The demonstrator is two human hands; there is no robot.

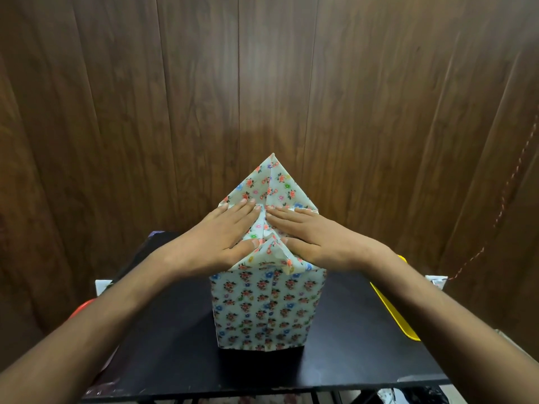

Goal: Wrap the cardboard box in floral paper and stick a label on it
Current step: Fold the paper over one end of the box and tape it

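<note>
A tall box [267, 310] covered in pale floral paper stands upright in the middle of the black table [364, 345]. Its top end carries folded paper: a far triangular flap [271, 182] sticks up and away, and a small near flap [274, 252] rises at the front edge. My left hand [221, 237] lies flat, palm down, on the left side fold. My right hand [318, 237] lies flat on the right side fold. The fingertips nearly meet at the centre. No cardboard shows and no label is in view.
A yellow tray [393, 304] lies at the table's right edge. Something red [83, 306] peeks out by my left forearm. A wood-panel wall [262, 83] stands close behind, and a red-white cord [495, 223] hangs at the right.
</note>
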